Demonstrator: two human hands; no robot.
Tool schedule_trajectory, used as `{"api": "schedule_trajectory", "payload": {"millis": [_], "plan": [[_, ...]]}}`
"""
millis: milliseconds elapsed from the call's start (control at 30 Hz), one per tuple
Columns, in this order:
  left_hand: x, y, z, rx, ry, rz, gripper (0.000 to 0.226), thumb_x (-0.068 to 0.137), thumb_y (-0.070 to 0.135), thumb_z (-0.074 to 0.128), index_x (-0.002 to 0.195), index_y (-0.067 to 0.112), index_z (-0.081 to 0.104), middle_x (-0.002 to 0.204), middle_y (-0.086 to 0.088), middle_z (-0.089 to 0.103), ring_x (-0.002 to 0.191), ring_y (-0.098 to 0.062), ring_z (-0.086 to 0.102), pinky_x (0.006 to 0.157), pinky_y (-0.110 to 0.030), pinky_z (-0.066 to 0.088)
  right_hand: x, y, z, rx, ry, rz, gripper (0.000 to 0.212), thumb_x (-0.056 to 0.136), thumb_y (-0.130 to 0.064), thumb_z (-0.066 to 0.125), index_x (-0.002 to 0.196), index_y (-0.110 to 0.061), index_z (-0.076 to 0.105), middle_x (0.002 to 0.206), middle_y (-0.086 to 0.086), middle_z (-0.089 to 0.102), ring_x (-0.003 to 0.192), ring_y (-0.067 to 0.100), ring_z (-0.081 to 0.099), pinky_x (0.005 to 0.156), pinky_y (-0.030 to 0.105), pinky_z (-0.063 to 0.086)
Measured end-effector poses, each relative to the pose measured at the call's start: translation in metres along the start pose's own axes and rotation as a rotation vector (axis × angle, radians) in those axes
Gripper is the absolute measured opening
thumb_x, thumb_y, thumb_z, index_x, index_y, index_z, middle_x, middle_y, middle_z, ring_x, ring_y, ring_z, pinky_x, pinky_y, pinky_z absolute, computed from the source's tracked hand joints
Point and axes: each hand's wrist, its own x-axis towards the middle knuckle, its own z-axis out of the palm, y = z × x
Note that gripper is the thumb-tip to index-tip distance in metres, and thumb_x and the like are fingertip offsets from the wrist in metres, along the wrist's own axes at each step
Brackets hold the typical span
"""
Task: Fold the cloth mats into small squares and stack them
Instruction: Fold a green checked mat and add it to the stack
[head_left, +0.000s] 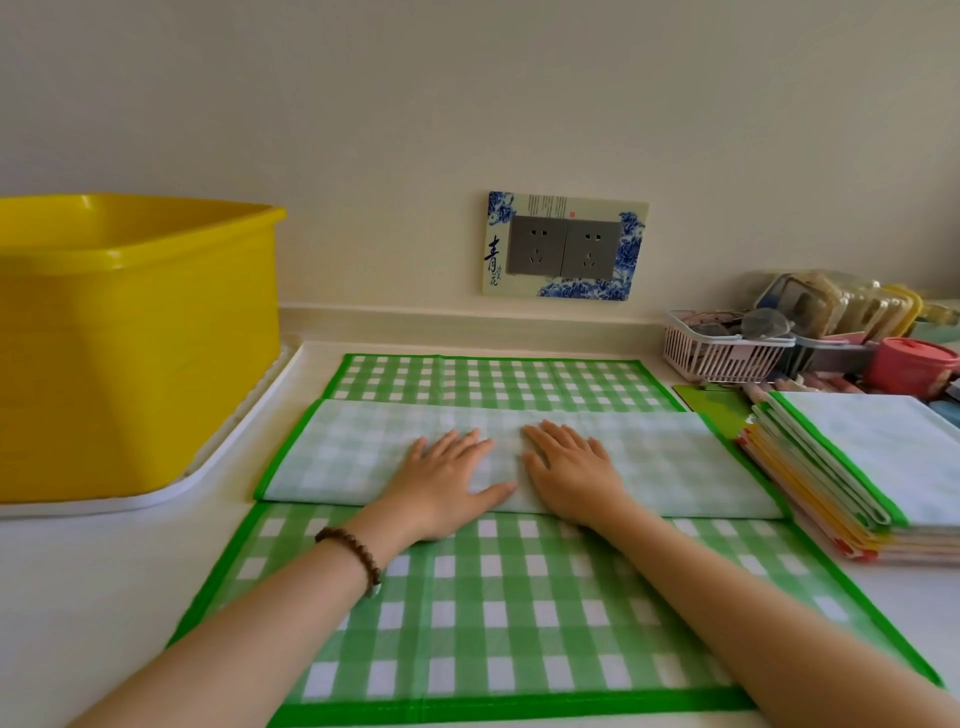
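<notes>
One left hand (447, 478), one right hand (571, 470), one green mat (493, 603), one stack of folded mats (852, 467), one yellow tub (130, 364).

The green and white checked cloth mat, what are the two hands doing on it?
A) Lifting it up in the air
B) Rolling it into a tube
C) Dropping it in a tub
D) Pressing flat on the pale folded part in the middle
D: the left hand and the right hand lie flat, fingers straight, side by side on the pale folded strip across the middle of the green and white checked cloth mat.
</notes>
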Motion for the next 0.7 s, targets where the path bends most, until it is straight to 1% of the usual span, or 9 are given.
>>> {"api": "schedule_trajectory", "payload": {"millis": [67, 200, 333, 433, 567, 700], "plan": [[0.000, -0.001, 0.000, -0.001, -0.015, 0.002, 0.083, 0.085, 0.075, 0.020, 0.152, 0.028, 0.005, 0.160, 0.008, -0.003, 0.146, -0.012, -0.005, 0.119, -0.043, -0.003, -0.005, 0.018, -0.006, -0.023, -0.015, 0.034, 0.055, 0.098, -0.052, 0.017, 0.150, -0.033, 0.014, 0.159, -0.006, 0.008, 0.146, 0.015, 0.004, 0.118, 0.040, 0.002], [0.001, -0.004, 0.001, -0.012, -0.037, 0.000, 0.097, 0.072, 0.084, 0.015, 0.152, 0.030, 0.003, 0.159, 0.009, -0.006, 0.146, -0.012, -0.007, 0.119, -0.043, -0.004, -0.016, 0.060, -0.019, -0.063, -0.031, 0.098, 0.055, 0.097, -0.055, 0.015, 0.149, -0.038, 0.010, 0.159, -0.007, 0.005, 0.146, 0.014, 0.003, 0.117, 0.040, 0.002], [0.002, -0.004, 0.003, -0.011, -0.034, -0.004, 0.101, 0.068, 0.087, 0.012, 0.152, 0.031, 0.002, 0.159, 0.010, -0.007, 0.146, -0.011, -0.008, 0.118, -0.044, -0.005, -0.028, 0.100, -0.031, -0.105, -0.053, 0.173, 0.058, 0.095, -0.059, 0.014, 0.149, -0.039, 0.006, 0.159, -0.008, 0.002, 0.146, 0.015, 0.003, 0.118, 0.041, 0.003], [0.002, -0.004, 0.002, -0.004, -0.036, -0.002, 0.102, 0.067, 0.087, 0.012, 0.152, 0.031, 0.002, 0.159, 0.011, -0.007, 0.146, -0.011, -0.008, 0.118, -0.044, -0.005, -0.038, 0.126, -0.041, -0.088, -0.069, 0.211, 0.059, 0.095, -0.061, 0.015, 0.149, -0.040, 0.005, 0.159, -0.008, 0.000, 0.146, 0.016, 0.000, 0.119, 0.042, 0.002], [0.002, -0.003, 0.002, 0.006, -0.036, -0.001, 0.103, 0.066, 0.088, 0.010, 0.152, 0.031, 0.001, 0.159, 0.010, -0.008, 0.146, -0.012, -0.008, 0.118, -0.045, -0.006, -0.043, 0.139, -0.046, -0.091, -0.104, 0.211, 0.060, 0.094, -0.060, 0.015, 0.149, -0.039, 0.002, 0.159, -0.007, -0.002, 0.146, 0.015, -0.002, 0.119, 0.043, 0.000], [0.002, -0.003, 0.003, 0.000, -0.045, -0.008, 0.103, 0.066, 0.087, 0.010, 0.152, 0.032, 0.000, 0.159, 0.010, -0.008, 0.146, -0.012, -0.008, 0.118, -0.046, -0.006, -0.042, 0.127, -0.050, -0.055, -0.065, 0.211, 0.064, 0.092, -0.063, 0.020, 0.149, -0.036, 0.012, 0.159, -0.006, 0.003, 0.146, 0.017, 0.001, 0.119, 0.045, 0.000]]}}
